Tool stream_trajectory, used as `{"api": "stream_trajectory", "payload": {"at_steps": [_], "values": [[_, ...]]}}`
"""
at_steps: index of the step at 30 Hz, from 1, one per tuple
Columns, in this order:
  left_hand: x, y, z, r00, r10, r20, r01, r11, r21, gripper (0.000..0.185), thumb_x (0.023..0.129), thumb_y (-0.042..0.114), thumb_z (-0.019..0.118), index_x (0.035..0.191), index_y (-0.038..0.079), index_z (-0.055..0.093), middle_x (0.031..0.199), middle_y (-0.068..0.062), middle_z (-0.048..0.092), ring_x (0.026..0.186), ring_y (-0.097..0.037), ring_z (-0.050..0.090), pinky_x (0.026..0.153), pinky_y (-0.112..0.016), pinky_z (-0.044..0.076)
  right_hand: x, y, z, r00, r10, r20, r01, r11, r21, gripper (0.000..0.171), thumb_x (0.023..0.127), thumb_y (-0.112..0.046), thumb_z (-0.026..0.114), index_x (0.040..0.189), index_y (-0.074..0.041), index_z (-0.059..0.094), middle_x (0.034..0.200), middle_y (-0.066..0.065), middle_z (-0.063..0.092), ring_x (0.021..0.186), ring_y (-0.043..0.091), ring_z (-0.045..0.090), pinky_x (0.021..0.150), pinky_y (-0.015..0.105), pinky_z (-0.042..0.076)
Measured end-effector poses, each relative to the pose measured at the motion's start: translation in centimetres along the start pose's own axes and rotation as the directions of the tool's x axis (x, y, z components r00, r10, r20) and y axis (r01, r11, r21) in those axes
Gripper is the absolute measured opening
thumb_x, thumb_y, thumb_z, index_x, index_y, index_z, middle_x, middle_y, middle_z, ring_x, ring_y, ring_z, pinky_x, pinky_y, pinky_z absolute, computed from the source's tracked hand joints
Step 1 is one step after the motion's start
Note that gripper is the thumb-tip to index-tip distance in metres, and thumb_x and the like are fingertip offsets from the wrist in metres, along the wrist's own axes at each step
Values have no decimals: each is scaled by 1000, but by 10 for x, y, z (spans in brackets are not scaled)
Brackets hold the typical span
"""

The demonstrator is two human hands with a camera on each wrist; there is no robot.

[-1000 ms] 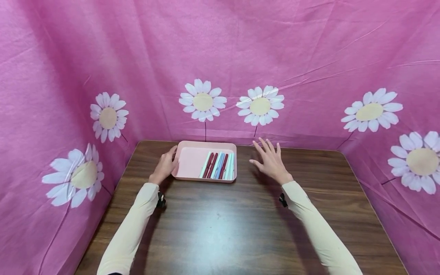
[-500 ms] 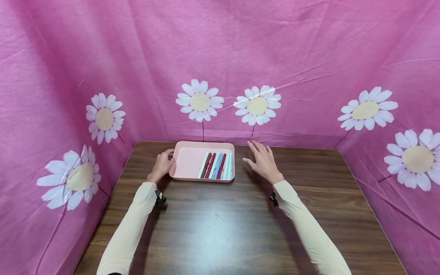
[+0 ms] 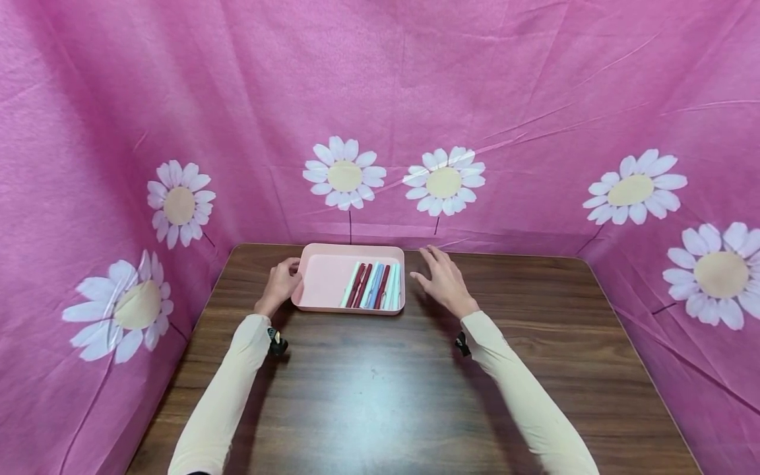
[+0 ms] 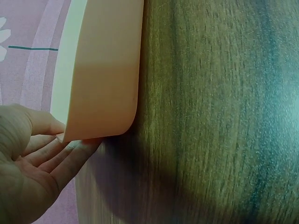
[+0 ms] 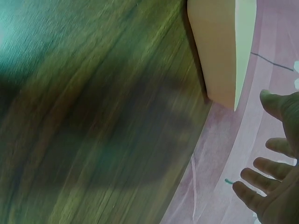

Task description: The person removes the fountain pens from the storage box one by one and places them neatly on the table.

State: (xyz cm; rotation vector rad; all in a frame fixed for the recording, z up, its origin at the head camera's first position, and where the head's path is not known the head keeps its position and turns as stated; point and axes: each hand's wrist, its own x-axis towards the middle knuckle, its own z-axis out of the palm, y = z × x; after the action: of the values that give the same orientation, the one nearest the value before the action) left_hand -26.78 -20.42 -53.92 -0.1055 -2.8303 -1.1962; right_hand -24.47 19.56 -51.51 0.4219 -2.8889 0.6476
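No lettering, label, brand, number or sign can be read in any view.

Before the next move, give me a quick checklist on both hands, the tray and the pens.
1. Left hand gripping the tray: ok, it pinches the left end.
2. Right hand gripping the tray: not ok, it is apart from the right end, fingers open.
3. Right hand free of other things: ok, it holds nothing.
4. Pens inside the tray: ok, side by side toward its right end.
5. Left fingertips under the tray: cannot tell, the tray hides them.
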Motion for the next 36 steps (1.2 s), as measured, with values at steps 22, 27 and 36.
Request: {"api": "stream_trajectory", "payload": {"at_steps": [22, 27, 36], "values": [[-4, 3, -2, 999, 11, 44, -8, 999, -51, 44, 92, -2, 54, 134, -13, 59, 122, -33, 70, 108, -45, 70, 98, -54, 54, 1, -25, 11, 996, -55, 69, 54, 998, 16, 66, 93, -28, 80, 145, 4, 56, 154, 27, 47, 142, 44, 44, 117, 60, 37], [-4, 3, -3, 998, 6, 57, -3, 998, -61, 44, 92, -2, 54, 135, -13, 59, 123, -33, 70, 109, -46, 70, 99, -54, 54, 3, -28, 16, 995, -91, 49, 93, 995, -25, 58, 92, -30, 81, 136, 5, 64, 151, 25, 51, 140, 42, 47, 115, 59, 39], [-4, 3, -3, 999, 14, 48, -12, 999, -51, 44, 92, -3, 53, 134, -14, 59, 121, -34, 70, 108, -47, 70, 99, -55, 54, 3, -35, 24, 995, -83, 47, 87, 992, -96, 34, 91, -28, 83, 110, 0, 78, 134, 16, 58, 116, 34, 51, 94, 51, 41]]}}
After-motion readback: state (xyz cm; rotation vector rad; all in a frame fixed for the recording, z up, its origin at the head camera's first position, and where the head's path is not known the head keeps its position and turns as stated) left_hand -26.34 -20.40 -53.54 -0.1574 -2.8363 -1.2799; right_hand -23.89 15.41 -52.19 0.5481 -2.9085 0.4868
